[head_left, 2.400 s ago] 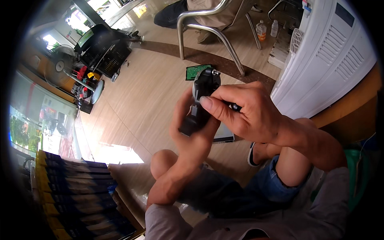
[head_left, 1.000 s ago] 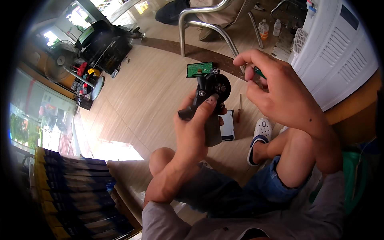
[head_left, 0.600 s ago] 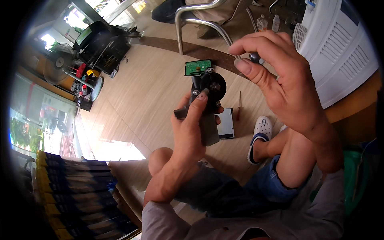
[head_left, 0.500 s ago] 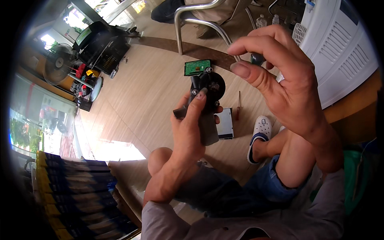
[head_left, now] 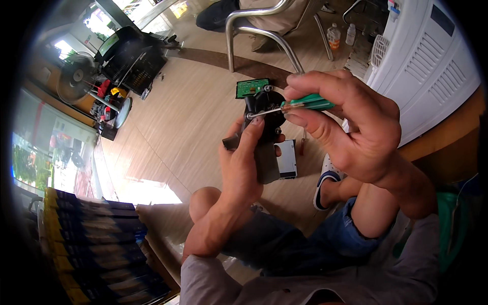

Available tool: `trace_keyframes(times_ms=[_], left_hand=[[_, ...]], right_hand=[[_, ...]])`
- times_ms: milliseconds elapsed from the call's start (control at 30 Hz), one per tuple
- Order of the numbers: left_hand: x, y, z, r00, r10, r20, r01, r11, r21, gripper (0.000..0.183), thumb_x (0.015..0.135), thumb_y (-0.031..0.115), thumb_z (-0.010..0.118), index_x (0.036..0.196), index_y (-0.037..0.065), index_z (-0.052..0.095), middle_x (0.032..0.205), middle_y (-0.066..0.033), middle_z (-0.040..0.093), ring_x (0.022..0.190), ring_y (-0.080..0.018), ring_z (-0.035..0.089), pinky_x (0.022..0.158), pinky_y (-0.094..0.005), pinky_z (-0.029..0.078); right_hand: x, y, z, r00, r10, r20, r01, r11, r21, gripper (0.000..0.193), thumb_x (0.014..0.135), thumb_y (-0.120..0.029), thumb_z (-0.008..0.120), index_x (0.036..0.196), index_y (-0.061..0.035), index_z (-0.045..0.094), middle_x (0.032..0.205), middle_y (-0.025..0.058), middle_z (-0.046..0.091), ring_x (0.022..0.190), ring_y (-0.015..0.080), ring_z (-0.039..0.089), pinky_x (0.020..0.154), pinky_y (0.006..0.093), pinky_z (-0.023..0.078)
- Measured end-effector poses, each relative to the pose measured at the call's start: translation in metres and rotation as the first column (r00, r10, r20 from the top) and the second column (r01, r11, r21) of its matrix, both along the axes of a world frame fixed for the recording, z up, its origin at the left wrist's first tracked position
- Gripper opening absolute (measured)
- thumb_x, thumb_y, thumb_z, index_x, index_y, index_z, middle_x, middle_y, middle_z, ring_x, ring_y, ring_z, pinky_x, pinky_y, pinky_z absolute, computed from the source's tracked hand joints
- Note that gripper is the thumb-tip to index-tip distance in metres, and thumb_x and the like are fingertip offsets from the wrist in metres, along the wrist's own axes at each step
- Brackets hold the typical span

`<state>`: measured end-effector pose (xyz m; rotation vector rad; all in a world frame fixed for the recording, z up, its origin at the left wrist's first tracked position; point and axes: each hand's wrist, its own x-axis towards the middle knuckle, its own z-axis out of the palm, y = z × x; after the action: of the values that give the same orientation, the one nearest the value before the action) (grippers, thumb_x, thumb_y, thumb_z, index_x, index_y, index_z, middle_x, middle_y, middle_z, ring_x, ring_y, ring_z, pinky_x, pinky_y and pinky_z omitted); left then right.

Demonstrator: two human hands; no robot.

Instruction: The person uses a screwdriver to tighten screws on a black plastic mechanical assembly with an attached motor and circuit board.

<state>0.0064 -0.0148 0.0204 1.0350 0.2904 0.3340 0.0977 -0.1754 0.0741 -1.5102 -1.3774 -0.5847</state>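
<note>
My left hand (head_left: 240, 170) is wrapped round a black part with a round housing and a blocky lower body (head_left: 267, 165), its thumb lying on the front. Small metal screw posts stand out from the housing's edge. In my right hand (head_left: 363, 122), the thumb and fingers pinch a screwdriver (head_left: 314, 102) with a green handle and thin metal shaft. The shaft points left, and its tip meets the metal post beside my left thumb. Whether the tip sits in a screw, I cannot tell.
On the floor beyond lie a green circuit board (head_left: 252, 88), a pale flat plate (head_left: 287, 160) and a red-handled screwdriver (head_left: 303, 146). A metal-framed chair (head_left: 230, 43) with a seated person is ahead. A white appliance (head_left: 422, 66) stands right; stacked boxes (head_left: 96, 244) are at lower left.
My right hand has moved down and turned, bringing the green screwdriver into plain sight with its tip at the black part. The left hand has hardly moved.
</note>
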Motion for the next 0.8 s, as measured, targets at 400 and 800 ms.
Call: trace_keyframes(times_ms=[400, 800], left_hand=[[-0.0014, 0.0048, -0.0015, 1.000, -0.005, 0.024, 0.005, 1.000, -0.009, 0.040, 0.096, 0.023, 0.065, 0.126, -0.001, 0.055, 0.100, -0.0110, 0.068, 0.080, -0.0166, 0.068, 0.062, -0.0277, 0.056], [-0.0020, 0.0015, -0.0020, 0.999, 0.044, 0.026, -0.044, 0.999, 0.028, 0.039, 0.096, 0.020, 0.065, 0.128, -0.001, 0.055, 0.099, -0.0103, 0.068, 0.080, -0.0156, 0.068, 0.064, -0.0274, 0.055]], right_hand=[[-0.0018, 0.0031, 0.0018, 1.000, -0.022, -0.016, 0.022, 1.000, 0.013, 0.037, 0.086, 0.003, 0.073, 0.121, 0.0083, 0.061, 0.097, 0.0142, 0.070, 0.089, 0.0172, 0.070, 0.076, 0.0265, 0.059], [0.0004, 0.0035, 0.0022, 0.994, -0.041, 0.101, 0.041, 0.999, 0.002, 0.038, 0.083, 0.003, 0.075, 0.119, 0.0070, 0.063, 0.096, 0.0153, 0.070, 0.085, 0.0191, 0.071, 0.072, 0.0272, 0.058]])
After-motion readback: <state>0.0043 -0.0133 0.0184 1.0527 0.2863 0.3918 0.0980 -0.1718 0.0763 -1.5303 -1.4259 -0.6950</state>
